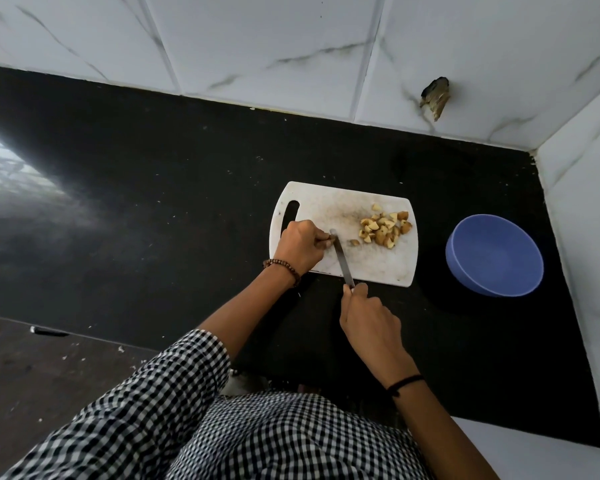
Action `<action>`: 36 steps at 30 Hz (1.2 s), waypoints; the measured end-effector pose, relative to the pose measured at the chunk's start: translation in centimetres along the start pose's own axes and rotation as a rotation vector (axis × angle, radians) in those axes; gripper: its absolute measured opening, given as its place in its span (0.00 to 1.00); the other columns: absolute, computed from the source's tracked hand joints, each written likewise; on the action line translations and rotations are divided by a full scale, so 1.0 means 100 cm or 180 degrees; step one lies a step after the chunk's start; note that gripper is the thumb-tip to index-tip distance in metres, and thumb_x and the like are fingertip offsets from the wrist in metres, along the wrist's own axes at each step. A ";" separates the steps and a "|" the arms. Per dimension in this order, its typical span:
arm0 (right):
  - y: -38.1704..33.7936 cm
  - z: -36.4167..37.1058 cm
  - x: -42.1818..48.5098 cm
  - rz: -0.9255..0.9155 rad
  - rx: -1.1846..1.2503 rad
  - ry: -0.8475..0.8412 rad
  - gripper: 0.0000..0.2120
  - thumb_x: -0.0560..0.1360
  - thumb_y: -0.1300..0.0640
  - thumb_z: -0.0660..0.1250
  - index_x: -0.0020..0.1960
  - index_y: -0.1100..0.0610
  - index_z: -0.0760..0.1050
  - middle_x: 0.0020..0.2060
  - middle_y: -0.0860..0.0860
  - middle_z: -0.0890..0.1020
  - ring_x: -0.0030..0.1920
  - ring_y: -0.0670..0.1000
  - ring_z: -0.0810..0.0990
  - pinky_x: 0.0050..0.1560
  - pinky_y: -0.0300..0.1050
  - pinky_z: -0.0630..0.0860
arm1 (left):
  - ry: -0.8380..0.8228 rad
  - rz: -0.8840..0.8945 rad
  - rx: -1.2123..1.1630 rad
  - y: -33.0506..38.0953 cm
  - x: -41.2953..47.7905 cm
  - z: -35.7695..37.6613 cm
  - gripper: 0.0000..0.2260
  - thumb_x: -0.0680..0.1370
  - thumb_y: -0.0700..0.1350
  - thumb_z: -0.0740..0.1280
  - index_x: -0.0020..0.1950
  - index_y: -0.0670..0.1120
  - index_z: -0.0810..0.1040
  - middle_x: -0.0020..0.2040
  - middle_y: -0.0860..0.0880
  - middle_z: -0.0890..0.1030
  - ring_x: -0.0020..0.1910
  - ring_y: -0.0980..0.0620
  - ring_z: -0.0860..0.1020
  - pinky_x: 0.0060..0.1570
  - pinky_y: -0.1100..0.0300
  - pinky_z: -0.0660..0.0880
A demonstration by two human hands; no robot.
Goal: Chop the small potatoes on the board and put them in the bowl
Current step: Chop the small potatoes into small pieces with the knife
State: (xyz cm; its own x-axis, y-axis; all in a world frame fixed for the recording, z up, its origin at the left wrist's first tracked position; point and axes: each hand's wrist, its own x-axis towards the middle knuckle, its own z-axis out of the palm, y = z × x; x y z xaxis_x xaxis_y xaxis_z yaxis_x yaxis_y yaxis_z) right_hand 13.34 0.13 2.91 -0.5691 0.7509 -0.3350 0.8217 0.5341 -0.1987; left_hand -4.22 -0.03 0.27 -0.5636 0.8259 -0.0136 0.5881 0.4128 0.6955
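Observation:
A white cutting board (378, 265) lies on the black counter. A heap of chopped potato pieces (385, 227) sits on its right half, with one stray piece (354, 242) nearer the middle. My left hand (300, 247) rests on the board's left side, its fingertips pinching a small potato piece (330, 239) against the board. My right hand (369, 317) grips the handle of a knife (342, 256), whose blade lies across the board right beside that piece. A blue bowl (495, 255) stands empty to the right of the board.
The black counter (153, 202) stretches far to the left. White marbled tile walls close off the back and the right side, with a broken hole (435, 97) in the back wall. The counter's front edge runs just below my forearms.

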 end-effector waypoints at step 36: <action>-0.009 0.010 0.013 -0.0161 -0.0455 0.0724 0.16 0.86 0.48 0.48 0.52 0.57 0.70 0.34 0.50 0.81 0.33 0.54 0.82 0.30 0.45 0.64 | 0.0244 -0.0261 -0.0209 -0.002 -0.005 0.005 0.07 0.73 0.42 0.73 0.49 0.40 0.85 0.44 0.47 0.84 0.43 0.53 0.80 0.46 0.66 0.76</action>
State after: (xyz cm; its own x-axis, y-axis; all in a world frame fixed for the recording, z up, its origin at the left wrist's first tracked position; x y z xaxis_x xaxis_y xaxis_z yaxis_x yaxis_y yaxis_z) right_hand 11.90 0.22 1.69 -0.6146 0.7812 -0.1093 0.7888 0.6104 -0.0723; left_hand -3.74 -0.35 -0.17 -0.6524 0.7576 -0.0193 0.5003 0.4497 0.7399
